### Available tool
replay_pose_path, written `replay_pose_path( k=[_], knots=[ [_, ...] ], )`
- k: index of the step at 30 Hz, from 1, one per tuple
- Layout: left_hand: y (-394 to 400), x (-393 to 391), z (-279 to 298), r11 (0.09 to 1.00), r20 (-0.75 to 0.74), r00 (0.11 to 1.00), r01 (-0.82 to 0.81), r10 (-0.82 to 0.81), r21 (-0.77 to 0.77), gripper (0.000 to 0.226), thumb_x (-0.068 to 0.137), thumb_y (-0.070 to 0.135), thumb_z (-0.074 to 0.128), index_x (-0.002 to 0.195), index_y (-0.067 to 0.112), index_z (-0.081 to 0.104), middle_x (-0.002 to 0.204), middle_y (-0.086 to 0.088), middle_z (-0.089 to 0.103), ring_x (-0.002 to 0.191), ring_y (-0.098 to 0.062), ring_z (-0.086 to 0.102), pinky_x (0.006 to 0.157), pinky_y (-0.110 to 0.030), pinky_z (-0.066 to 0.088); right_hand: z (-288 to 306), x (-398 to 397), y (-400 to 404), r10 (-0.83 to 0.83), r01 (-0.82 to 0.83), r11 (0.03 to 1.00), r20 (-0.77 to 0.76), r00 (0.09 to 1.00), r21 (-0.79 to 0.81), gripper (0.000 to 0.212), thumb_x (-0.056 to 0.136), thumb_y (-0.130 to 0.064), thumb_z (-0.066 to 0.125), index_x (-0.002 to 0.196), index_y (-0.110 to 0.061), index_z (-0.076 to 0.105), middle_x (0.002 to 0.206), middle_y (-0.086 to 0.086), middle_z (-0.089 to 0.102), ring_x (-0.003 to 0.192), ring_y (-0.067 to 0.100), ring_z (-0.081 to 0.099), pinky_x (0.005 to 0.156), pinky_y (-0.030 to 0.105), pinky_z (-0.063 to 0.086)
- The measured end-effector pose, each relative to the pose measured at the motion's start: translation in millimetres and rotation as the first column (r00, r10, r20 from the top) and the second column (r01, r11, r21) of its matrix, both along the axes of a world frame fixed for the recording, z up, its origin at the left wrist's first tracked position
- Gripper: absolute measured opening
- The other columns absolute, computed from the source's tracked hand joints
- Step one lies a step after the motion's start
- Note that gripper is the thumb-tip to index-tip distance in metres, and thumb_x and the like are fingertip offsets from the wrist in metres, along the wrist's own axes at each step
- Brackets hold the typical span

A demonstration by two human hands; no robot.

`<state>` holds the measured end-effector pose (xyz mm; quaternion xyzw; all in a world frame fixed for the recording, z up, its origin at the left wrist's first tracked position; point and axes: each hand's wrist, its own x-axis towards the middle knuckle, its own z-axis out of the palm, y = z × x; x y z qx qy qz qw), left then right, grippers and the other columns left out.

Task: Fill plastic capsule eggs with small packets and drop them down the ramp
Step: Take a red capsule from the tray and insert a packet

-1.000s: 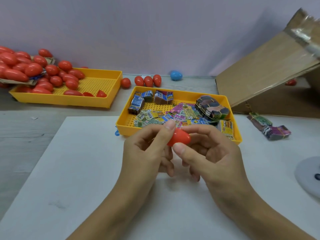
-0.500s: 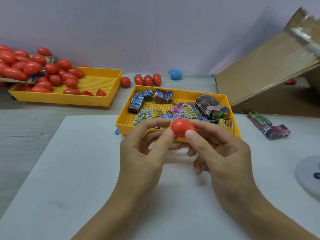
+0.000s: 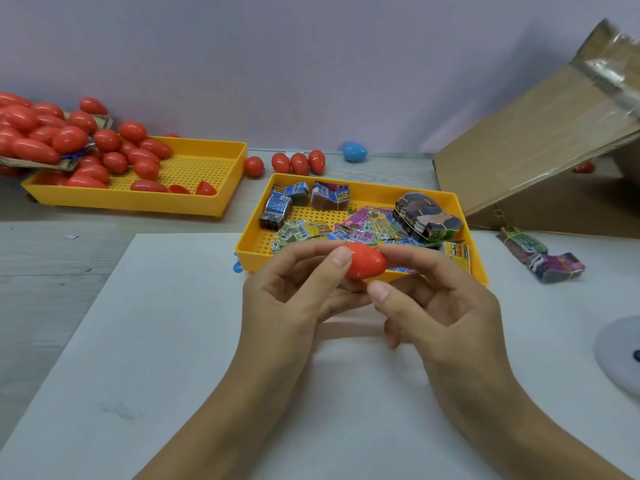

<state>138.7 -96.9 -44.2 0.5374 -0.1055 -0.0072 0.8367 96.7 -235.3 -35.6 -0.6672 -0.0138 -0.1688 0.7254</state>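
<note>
- Head view: red capsule egg (image 3: pixel 367 260) sits dead centre, held in the air between both your hands, in front of the near rim of the packet tray (image 3: pixel 479 268).
- Left hand (image 3: pixel 298 292) pinches the egg's 9 o'clock end, thumb on top; right hand (image 3: pixel 446 306) pinches the 3 o'clock end, thumb underneath. Both clamped on the same egg.
- Egg looks closed; cannot tell whether the seam is fully snapped or whether a packet is inside.
- Loose packets (image 3: pixel 360 226) and banded bundles lie in the tray at 12 o'clock of the egg.
- Cardboard ramp (image 3: pixel 540 140) sits at 2 o'clock, well apart from your hands.
- Supply of red eggs (image 3: pixel 107 140) spills into the second yellow tray (image 3: pixel 138 202) at 10 o'clock.
- Risk: a half-seated seam would likely pop open on the ramp and spill the packet.
- Risk: smooth shell held by fingertips only; squeezing the ends could squirt it out onto the white board (image 3: pixel 173 341).
</note>
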Motion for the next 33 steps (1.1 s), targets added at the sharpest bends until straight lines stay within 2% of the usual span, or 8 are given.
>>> replay_pose_path(
  k=[4, 6, 10, 12, 14, 19, 26, 33],
  knots=[
    [0, 1, 2, 0.999, -0.042, 0.999, -0.010, 0.008, -0.035, 0.008, 0.080, 0.021, 0.073, 0.084, 0.017, 0.078, 0.080, -0.014, 0.074, 0.071, -0.021, 0.073, 0.066, -0.031, 0.060, -2, 1, 0, -0.074, 0.074, 0.997, 0.016, 0.997, -0.006, 0.019, 0.078, -0.019, 0.079, 0.095, -0.024, 0.076, 0.076, 0.001, 0.070, 0.060, 0.012, 0.061, 0.045, 0.022, 0.048],
    [0, 1, 3, 0.997, -0.082, 0.996, -0.049, 0.044, -0.059, 0.007, 0.080, 0.024, 0.074, 0.079, 0.018, 0.078, 0.077, -0.014, 0.072, 0.067, -0.019, 0.071, 0.064, -0.031, 0.060, 0, 4, -8, -0.192, 0.209, 0.964, 0.111, 0.975, -0.165, 0.010, 0.084, -0.020, 0.075, 0.091, -0.027, 0.075, 0.075, -0.003, 0.069, 0.062, 0.010, 0.061, 0.050, 0.022, 0.049],
    [-2, 1, 5, 0.986, -0.079, 0.985, -0.160, 0.155, -0.056, 0.018, 0.078, 0.036, 0.075, 0.074, 0.019, 0.075, 0.079, -0.012, 0.073, 0.068, -0.021, 0.072, 0.064, -0.034, 0.060, 1, 13, -36, -0.287, 0.519, 0.491, 0.432, 0.855, -0.700, 0.018, 0.088, -0.017, 0.064, 0.103, -0.016, 0.073, 0.102, -0.003, 0.070, 0.097, 0.015, 0.058, 0.085, 0.025, 0.041],
    [-3, -1, 4, 0.978, -0.042, 0.977, -0.209, 0.208, -0.026, 0.020, 0.082, 0.036, 0.074, 0.072, 0.019, 0.073, 0.076, -0.008, 0.072, 0.071, -0.022, 0.074, 0.065, -0.034, 0.061, -3, 17, -39, -0.317, 0.456, 0.312, 0.361, 0.877, -0.833, 0.027, 0.087, -0.034, 0.063, 0.105, -0.018, 0.076, 0.115, 0.000, 0.068, 0.111, 0.028, 0.052, 0.091, 0.036, 0.032],
    [-3, -2, 4, 0.972, -0.012, 0.972, -0.235, 0.235, -0.018, 0.015, 0.082, 0.032, 0.074, 0.075, 0.018, 0.073, 0.077, -0.009, 0.072, 0.072, -0.025, 0.074, 0.063, -0.033, 0.061, -7, 17, -37, -0.333, 0.306, 0.266, 0.211, 0.919, -0.914, 0.042, 0.087, -0.053, 0.050, 0.101, -0.024, 0.078, 0.123, -0.001, 0.065, 0.121, 0.030, 0.045, 0.095, 0.040, 0.027],
    [-2, -1, 3, 0.971, -0.021, 0.971, -0.238, 0.237, -0.037, 0.013, 0.080, 0.027, 0.077, 0.085, 0.018, 0.070, 0.088, -0.017, 0.071, 0.073, -0.031, 0.074, 0.064, -0.035, 0.061, -8, 17, -37, -0.245, 0.278, 0.313, 0.206, 0.947, -0.908, 0.039, 0.083, -0.055, 0.057, 0.086, -0.022, 0.078, 0.118, -0.004, 0.065, 0.123, 0.027, 0.046, 0.095, 0.035, 0.023],
    [-4, -3, 1, 0.981, 0.039, 0.980, -0.194, 0.193, 0.005, 0.008, 0.083, 0.025, 0.070, 0.086, 0.019, 0.075, 0.090, -0.014, 0.071, 0.076, -0.029, 0.074, 0.067, -0.034, 0.061, -4, 17, -35, -0.260, 0.360, 0.625, 0.251, 0.933, -0.692, 0.012, 0.080, -0.030, 0.080, 0.080, -0.026, 0.069, 0.107, -0.011, 0.064, 0.117, 0.014, 0.050, 0.101, 0.043, 0.037],
    [-2, -4, 1, 0.990, 0.072, 0.988, -0.137, 0.133, 0.043, 0.008, 0.088, 0.026, 0.066, 0.094, 0.023, 0.069, 0.093, -0.012, 0.072, 0.067, -0.032, 0.073, 0.053, -0.034, 0.057, 3, 6, -27, -0.173, 0.372, 0.750, 0.381, 0.908, -0.546, 0.014, 0.085, -0.018, 0.070, 0.098, -0.021, 0.069, 0.099, -0.009, 0.068, 0.098, 0.010, 0.065, 0.083, 0.016, 0.047]
  ],
)
